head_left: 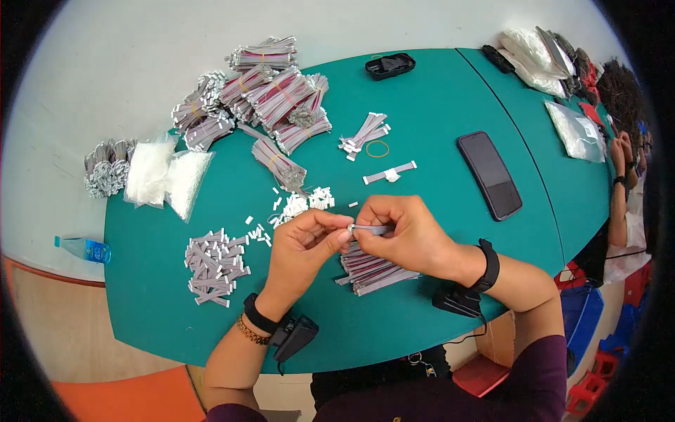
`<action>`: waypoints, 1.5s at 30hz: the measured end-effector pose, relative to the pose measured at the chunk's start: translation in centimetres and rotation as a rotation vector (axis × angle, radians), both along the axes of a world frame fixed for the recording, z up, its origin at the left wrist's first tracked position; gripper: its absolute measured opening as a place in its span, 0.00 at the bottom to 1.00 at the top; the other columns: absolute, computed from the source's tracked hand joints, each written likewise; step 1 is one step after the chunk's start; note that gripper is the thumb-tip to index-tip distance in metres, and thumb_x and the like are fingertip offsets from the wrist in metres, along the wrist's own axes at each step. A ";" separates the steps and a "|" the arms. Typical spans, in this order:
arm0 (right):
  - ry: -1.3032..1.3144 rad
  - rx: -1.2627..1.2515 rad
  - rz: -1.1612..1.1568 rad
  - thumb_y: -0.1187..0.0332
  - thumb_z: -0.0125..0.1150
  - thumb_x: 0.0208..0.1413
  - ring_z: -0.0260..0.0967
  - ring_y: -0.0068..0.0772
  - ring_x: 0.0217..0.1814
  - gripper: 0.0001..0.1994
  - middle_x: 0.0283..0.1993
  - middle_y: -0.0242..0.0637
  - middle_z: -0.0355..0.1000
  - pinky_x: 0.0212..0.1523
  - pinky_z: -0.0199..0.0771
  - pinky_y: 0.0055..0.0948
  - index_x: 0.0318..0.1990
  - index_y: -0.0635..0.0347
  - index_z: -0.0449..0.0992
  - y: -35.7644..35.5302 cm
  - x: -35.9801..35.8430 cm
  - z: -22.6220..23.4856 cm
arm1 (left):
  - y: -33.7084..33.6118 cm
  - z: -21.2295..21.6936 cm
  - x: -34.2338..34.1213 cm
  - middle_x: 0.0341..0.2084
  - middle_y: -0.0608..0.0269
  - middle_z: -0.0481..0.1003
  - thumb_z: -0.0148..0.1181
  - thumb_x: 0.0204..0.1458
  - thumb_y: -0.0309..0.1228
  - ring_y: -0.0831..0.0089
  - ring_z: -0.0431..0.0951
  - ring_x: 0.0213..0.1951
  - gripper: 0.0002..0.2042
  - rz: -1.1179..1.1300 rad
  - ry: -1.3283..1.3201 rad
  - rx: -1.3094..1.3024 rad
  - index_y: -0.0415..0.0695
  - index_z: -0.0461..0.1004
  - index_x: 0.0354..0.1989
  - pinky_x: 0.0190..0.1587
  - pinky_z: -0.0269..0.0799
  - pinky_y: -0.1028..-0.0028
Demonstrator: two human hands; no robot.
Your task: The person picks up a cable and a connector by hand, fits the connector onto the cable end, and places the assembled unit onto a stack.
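Observation:
Between my two hands is a short grey flat ribbon cable (371, 228). My right hand (411, 235) pinches it along its length. At the cable's left end, my left hand (304, 243) closes thumb and fingertip on a small white piece that looks like a connector, mostly hidden by the fingers. Below my right hand lies a row of grey and dark red ribbon cables (376, 271). Loose white connectors (299, 204) are heaped just beyond my left hand. To its left is a pile of short grey cables with white ends (216, 267).
Banded cable bundles (278, 98) are stacked at the far left, near clear bags of white parts (186, 183). A black phone (490, 176) lies at right, a rubber band (377, 148) further in. A bottle (84, 250) stands past the left edge. Another person's arm (619, 190) shows far right.

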State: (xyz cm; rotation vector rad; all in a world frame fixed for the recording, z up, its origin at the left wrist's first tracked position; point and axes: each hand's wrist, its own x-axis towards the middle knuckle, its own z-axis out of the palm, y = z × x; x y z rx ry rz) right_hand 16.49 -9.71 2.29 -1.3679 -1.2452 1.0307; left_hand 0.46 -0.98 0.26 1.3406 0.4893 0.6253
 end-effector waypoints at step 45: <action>0.329 -0.077 0.089 0.67 0.50 0.58 0.56 0.08 0.21 0.10 0.21 0.25 0.68 0.20 0.55 0.14 0.28 0.63 0.70 0.4 0.2 -0.5 | 0.6 -0.4 -0.1 0.31 0.64 0.72 0.59 0.48 0.24 0.79 0.71 0.33 0.09 -0.044 -0.089 -0.176 0.38 0.69 0.37 0.36 0.68 0.79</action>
